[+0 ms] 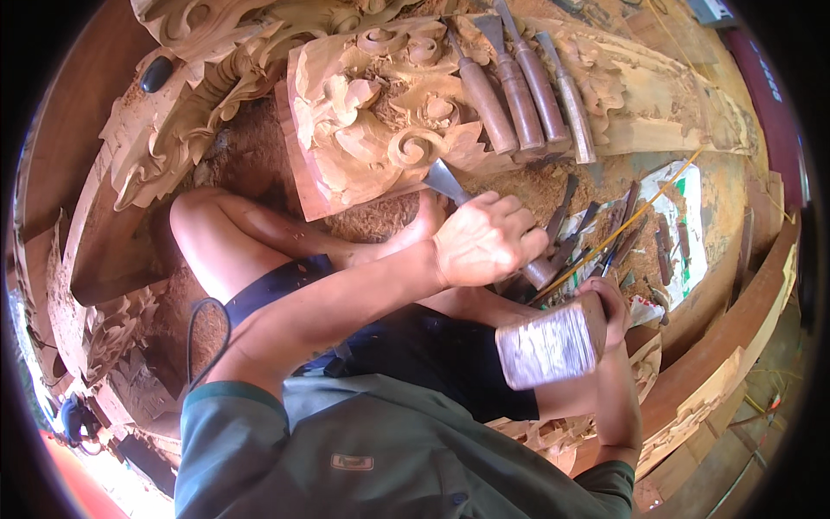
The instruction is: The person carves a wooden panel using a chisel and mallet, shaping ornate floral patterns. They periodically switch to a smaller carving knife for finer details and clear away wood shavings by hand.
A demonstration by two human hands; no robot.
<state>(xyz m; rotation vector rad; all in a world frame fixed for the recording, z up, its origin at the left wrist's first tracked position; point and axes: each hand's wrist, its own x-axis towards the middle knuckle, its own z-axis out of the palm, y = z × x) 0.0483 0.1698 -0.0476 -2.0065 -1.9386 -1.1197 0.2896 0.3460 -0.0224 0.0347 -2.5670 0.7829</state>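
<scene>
Head view looks down on us seated on the floor amid sawdust, and it is the one view we have. Our left hand (486, 240) is wrapped tightly around the handle of a chisel (450, 183), whose broad metal blade points up and to the left, its edge meeting the lower edge of the carved wooden panel (372, 112) just below a scroll. The panel lies tilted in front of our bent knee (194, 227), pale wood cut into curling leaves and spirals. Our right hand (616, 311) is closed around a wooden mallet (549, 346), a blocky head with a worn, whitish face turned toward the camera; it sits lower right of the left hand, near the chisel's butt end but apart from it. Beyond the panel, four more wood-handled chisels (523, 86) lie side by side on a second carved board (657, 95). To the right of our left hand, a scatter of smaller carving tools (635, 233) rests on a white sheet (692, 233), with a thin yellow stick (640, 212) laid across them. At far left, another carved piece (181, 104) curves along the floor, with a small black object (156, 73) on it.
</scene>
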